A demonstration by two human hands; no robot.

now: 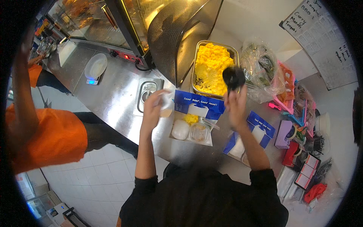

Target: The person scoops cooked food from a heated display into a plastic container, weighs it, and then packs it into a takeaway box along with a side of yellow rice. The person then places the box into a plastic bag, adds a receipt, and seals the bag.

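Note:
My right hand (235, 109) grips the handle of a black ladle or scoop (233, 77), blurred, over the right edge of a metal basket tray (237, 54) of yellow scrambled egg (212, 61). In my left hand (153, 105) is a blurred, whitish translucent item (164, 99), perhaps a small cup or plastic. Between my hands stands an opened blue and white meal box (198, 105), with a white mound of rice (180, 129), some egg (190, 118) and a lidded clear tub (199, 132). My right forearm partly covers a second blue box (261, 129).
A lidded steel container (147, 95) lies left of the box, and a bowl on a digital scale (92, 82) farther left. A curved perforated metal guard (167, 39) stands behind. Bagged greens (259, 68) and a tape dispenser (283, 134) are right. A person in orange (48, 139) stands at left.

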